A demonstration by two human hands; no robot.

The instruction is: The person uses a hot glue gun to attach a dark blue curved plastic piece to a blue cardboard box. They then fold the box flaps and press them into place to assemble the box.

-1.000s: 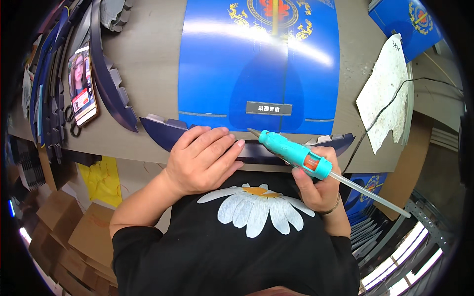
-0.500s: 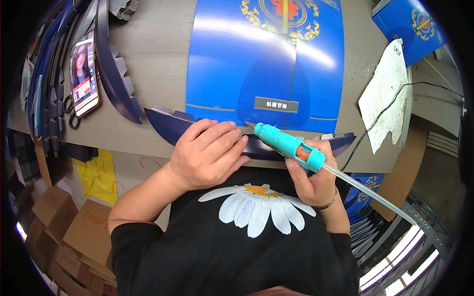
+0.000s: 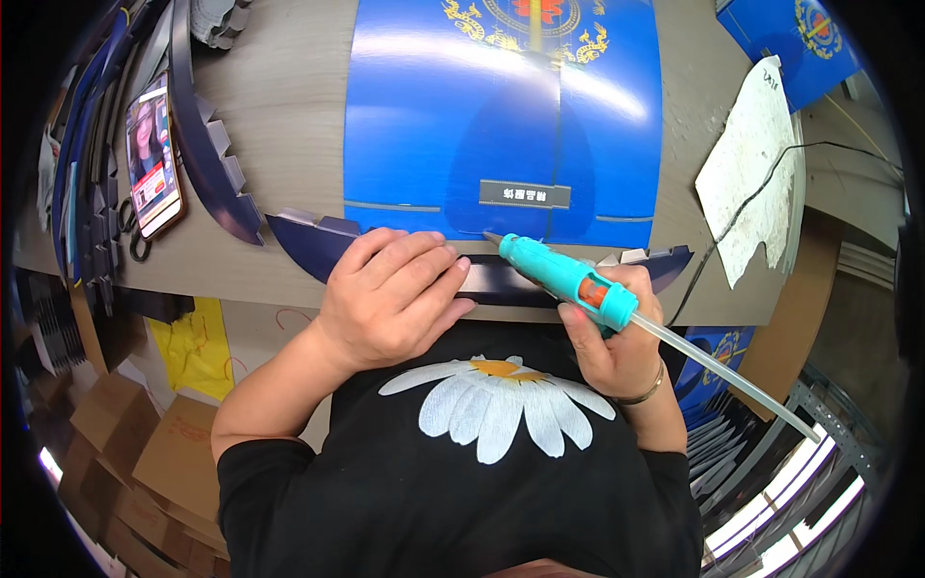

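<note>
Since 0.5 s ago the nozzle [image 3: 493, 237] of the turquoise glue gun [image 3: 554, 273] has slid a touch right rel. to the black label [image 3: 523, 195] on the blue sheet [image 3: 414, 144]. Nearest: black T-shirt [image 3: 462, 520] w/ big daisy print [image 3: 501, 409] (white petals, yellow-orange centre). Just beyond, 2 bare hands. Left hand [image 3: 390, 301] lies palm-down over the left part of a dark, curved strip [image 3: 503, 281], fingers close together; can't tell if it grips or only presses. Right hand [image 3: 617, 364], bangle [image 3: 644, 390] at the wrist, is wrapped round the glue gun, clear glue stick [image 3: 727, 373] poking out its back end. Nozzle points far-left, by the blue sheet's near edge; can't tell if it touches. Strip runs along the near side of the table [image 3: 275, 106], approx. parallel to that edge. Blue sheet lies flat beyond it, mid-table. Left: phone [image 3: 152, 173] (screen lit), scissors [image 3: 135, 231] just beside. Right: white paper [image 3: 737, 183] w/ black cable [image 3: 771, 178] across it. Far: the sheet's gold & red emblem [image 3: 537, 14]; far right, another blue piece [image 3: 780, 58].
</note>
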